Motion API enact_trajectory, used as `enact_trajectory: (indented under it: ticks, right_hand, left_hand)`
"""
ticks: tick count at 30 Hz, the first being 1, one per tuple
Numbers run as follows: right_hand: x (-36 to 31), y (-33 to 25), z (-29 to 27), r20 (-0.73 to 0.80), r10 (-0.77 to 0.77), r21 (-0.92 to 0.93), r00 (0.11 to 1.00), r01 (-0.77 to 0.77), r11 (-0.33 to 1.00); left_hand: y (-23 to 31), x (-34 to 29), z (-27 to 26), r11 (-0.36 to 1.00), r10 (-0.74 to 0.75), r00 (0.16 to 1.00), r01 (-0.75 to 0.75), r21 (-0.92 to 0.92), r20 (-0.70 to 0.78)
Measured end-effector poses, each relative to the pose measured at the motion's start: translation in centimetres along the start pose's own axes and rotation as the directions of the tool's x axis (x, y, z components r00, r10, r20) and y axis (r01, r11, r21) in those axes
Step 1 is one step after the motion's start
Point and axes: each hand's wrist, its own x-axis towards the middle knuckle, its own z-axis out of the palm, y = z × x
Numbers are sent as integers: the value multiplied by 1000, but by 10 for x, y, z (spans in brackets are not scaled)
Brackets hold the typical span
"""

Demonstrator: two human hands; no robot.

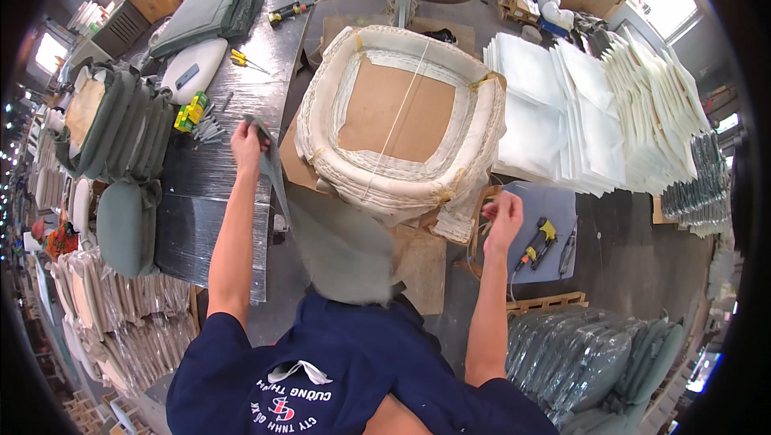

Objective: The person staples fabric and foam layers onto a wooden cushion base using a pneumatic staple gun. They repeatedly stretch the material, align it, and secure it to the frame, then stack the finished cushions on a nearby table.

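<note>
My left hand (pixel 249 147) is closed on the upper edge of a grey-green cloth (pixel 333 246), left of centre. The cloth hangs from it in a slack sheet that reaches down in front of my body. My right hand (pixel 503 220) is raised beside the near right corner of a stack of cream padded frames (pixel 474 158), its fingers curled together. Whatever those fingers may hold is too small to tell. A string crosses the frame stack, and brown board (pixel 393 110) shows inside its opening.
A film-covered table (pixel 221 186) on the left bears staple boxes (pixel 191 111), a phone (pixel 186 75), screwdrivers (pixel 247 61) and a power tool (pixel 289 13). Grey-green cushions (pixel 128 222) are stacked beside it. Right are a staple gun (pixel 536 244), white sheets (pixel 554 106) and wrapped cushions (pixel 570 355).
</note>
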Motion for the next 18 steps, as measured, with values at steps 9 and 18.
enact_trajectory:
  ticks: [9, 18]
  right_hand:
    - [-115, 59, 98, 688, 554, -547, 469, -167, 821]
    - [-87, 84, 127, 706, 589, -532, 394, -256, 807]
  left_hand:
    - [15, 13, 5, 997, -56, 959, 39, 67, 277]
    - [80, -26, 11, 812, -29, 866, -271, 518, 499]
